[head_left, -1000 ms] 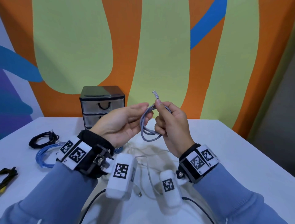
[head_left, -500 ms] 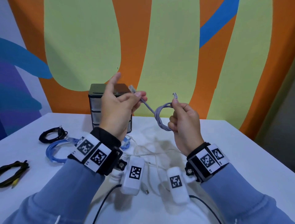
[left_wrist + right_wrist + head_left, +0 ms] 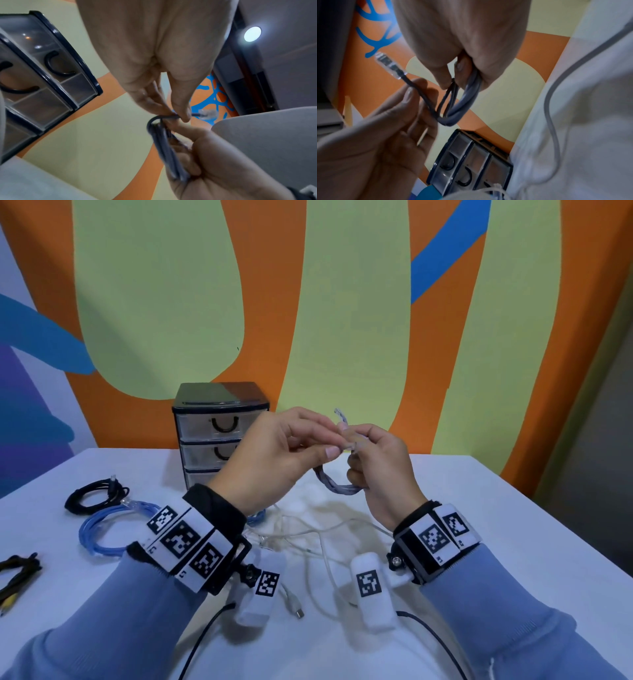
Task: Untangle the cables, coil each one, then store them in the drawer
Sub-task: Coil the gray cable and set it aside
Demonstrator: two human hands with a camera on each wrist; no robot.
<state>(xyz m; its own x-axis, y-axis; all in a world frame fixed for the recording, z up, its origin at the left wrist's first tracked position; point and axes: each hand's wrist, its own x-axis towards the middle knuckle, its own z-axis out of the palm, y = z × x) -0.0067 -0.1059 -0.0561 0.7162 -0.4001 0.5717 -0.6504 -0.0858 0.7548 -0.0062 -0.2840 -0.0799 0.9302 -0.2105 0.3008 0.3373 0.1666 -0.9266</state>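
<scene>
Here the grey cable (image 3: 337, 487) hangs as a small coil above the table (image 3: 513, 525), its clear plug (image 3: 339, 415) pointing to twelve o'clock. The right hand (image 3: 380, 474) grips the loops so they cannot spring apart; the left hand (image 3: 274, 460) pinches the free tail, probably to wrap it round. The drawer unit (image 3: 219, 433) waits at ten o'clock, closed.

Both hands were raised together at chest height. The right hand (image 3: 376, 470) curled round the cable coil (image 3: 337, 487); the left hand (image 3: 274, 460) pinched its free end between thumb and fingers.
</scene>
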